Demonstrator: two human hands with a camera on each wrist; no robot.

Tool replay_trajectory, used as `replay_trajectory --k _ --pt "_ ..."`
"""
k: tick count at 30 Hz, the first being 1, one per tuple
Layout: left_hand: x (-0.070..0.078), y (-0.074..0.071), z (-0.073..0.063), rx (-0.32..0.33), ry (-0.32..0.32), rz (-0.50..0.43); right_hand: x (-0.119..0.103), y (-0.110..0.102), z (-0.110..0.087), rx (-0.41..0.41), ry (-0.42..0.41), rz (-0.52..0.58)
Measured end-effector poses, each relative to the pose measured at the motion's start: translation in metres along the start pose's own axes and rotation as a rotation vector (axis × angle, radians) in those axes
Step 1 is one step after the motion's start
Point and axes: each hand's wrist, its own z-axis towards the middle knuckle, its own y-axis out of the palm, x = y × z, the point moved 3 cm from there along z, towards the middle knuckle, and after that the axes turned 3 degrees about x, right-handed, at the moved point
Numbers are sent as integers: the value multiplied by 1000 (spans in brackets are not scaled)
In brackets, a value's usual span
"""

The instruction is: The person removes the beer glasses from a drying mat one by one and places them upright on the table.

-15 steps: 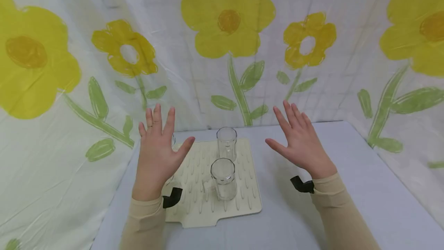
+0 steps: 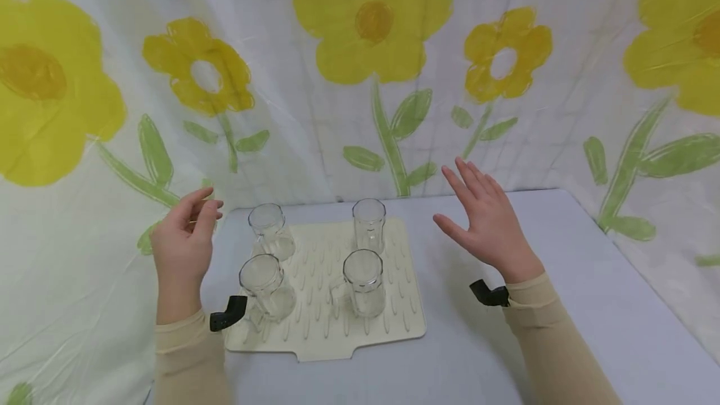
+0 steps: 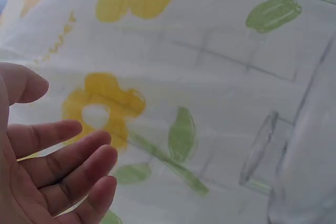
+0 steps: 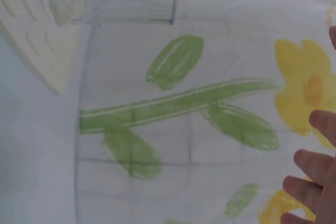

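Observation:
My left hand (image 2: 182,245) is raised left of the cream ridged drying mat (image 2: 323,349), its fingers loosely bent and holding nothing. Nearest to it are two clear glass mugs on the mat's left side, a back one (image 2: 270,227) and a front one (image 2: 267,286). In the left wrist view, a glass mug (image 3: 304,177) with its handle stands at the right edge. To the right of the mat, my right hand (image 2: 492,230) hovers with spread, straight fingers. On that side of the mat stand a back glass (image 2: 369,227) and a front glass mug (image 2: 364,286).
The mat lies on a white-covered table (image 2: 450,355). Behind it hangs a white curtain (image 2: 304,117) printed with yellow flowers and green leaves. Black curved pieces (image 2: 488,293) stick out at both wrists.
My left hand has moved left, away from over the mat, and its spread fingers have bent; the left mugs now show fully. My right hand has stayed almost in place.

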Motion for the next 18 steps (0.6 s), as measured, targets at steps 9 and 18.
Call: replay_trajectory --k 9,18 --pt "-88 14 4 -218 -484 -489 5 3 0 104 1 177" --pt "-159 32 -22 -400 -657 -467 11 5 -2 179 60 363"
